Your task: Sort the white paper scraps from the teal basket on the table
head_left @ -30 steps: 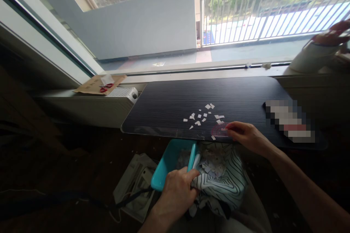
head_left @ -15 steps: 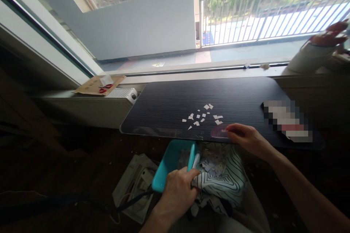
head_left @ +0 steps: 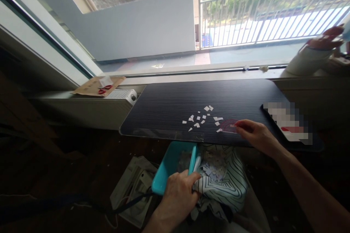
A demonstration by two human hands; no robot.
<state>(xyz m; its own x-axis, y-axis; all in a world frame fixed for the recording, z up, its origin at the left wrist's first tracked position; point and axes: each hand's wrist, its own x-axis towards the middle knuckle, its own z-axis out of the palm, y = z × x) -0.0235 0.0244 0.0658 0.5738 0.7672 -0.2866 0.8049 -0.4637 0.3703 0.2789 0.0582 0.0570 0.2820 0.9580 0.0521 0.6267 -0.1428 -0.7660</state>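
Observation:
My right hand (head_left: 255, 134) pinches a clear pink protractor (head_left: 227, 126) by its right end, just over the dark table's near edge. Several small white paper scraps (head_left: 203, 117) lie scattered to its left, and one touches or nearly touches the protractor. Below the table edge, my left hand (head_left: 180, 191) is closed on the gathered edge of a black-lined pale cloth (head_left: 235, 191), against the rim of a teal plastic basket (head_left: 162, 180). A heap of paper scraps (head_left: 214, 169) rests in the cloth's hollow. My left fingertips are partly hidden.
A tablet-like device with a blurred screen (head_left: 286, 122) lies at the right of the dark table (head_left: 158, 98). Red-handled scissors (head_left: 104, 89) rest on brown paper (head_left: 84, 86) on the sill. Pale boxy items (head_left: 133, 189) lie on the floor. Another person's hand (head_left: 325, 42) is at upper right.
My right hand and the protractor have moved right and slightly up, away from the near edge, so a scrap beside the protractor shows. My left hand keeps its grip.

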